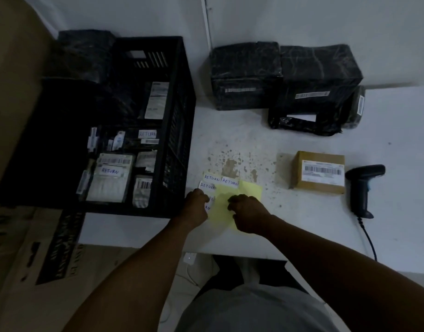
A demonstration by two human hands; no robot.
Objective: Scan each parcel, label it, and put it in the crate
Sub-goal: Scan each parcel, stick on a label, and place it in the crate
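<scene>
Dim light here, and a white table [302, 140] runs up against a pale wall, its top chipped and stained brown near the middle of the front half. Both hands are down at the front edge on a yellow backing sheet [224, 207] carrying white "RETURN" labels [230, 182]: the left hand [195, 203] has its fingers curled at the label on the sheet's left side, apparently pinching it, though the grip itself is hidden; the right hand [245, 212] rests curled on the sheet, and whether it pinches anything I cannot tell. At the table's left edge sits the black crate [180, 116], already holding several parcels marked RETURN. Along the back edge, two black-wrapped boxes [245, 75] side by side, a flatter black bag [304, 125] just in front of the right one. Toward the right edge, a brown carton [319, 172] with a barcode label, and just beside it the black scanner [363, 188], its cable trailing off the front edge.
</scene>
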